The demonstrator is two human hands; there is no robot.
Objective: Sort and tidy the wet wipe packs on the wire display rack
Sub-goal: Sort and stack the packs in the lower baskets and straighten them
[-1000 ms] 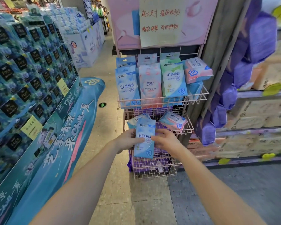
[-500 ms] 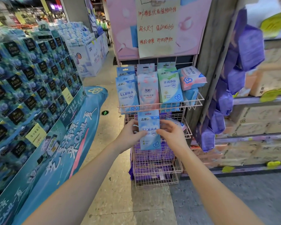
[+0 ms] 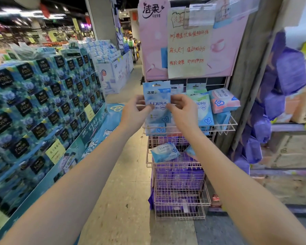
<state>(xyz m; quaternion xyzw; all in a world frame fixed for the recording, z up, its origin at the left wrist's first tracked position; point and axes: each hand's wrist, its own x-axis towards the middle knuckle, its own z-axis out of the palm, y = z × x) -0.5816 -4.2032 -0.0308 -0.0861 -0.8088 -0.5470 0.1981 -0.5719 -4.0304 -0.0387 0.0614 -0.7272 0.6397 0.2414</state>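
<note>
Both arms reach forward at chest height. The left hand (image 3: 134,114) and right hand (image 3: 183,112) together grasp a flat light-blue wet wipe pack with a hang tab (image 3: 156,96), each hand pinching one side edge, thumbs on the printed face and fingers curled behind. The pack is upright, print toward the camera, and is held off the wire in front of the left end of the top basket (image 3: 226,128) of the pink wire display rack (image 3: 206,198), its lower edge near the basket's front rim. Whether it touches the packs behind it cannot be told. In the top basket, right of the hands, a green-and-blue flat pack (image 3: 202,112) stands upright. Beside it a coral-pink soft pack (image 3: 223,101) lies tilted on top of a blue pack. In the middle basket a pale-blue soft pack (image 3: 165,152) lies flat on purple packs (image 3: 177,177), which also fill the lower baskets. Above the rack is a pink header board (image 3: 152,59) with a handwritten paper notice (image 3: 188,50) taped to it. To the left stands a tall stack of blue tissue bundles (image 3: 42,96). To the right, purple bagged packs (image 3: 291,71) hang beside shelving.
</note>
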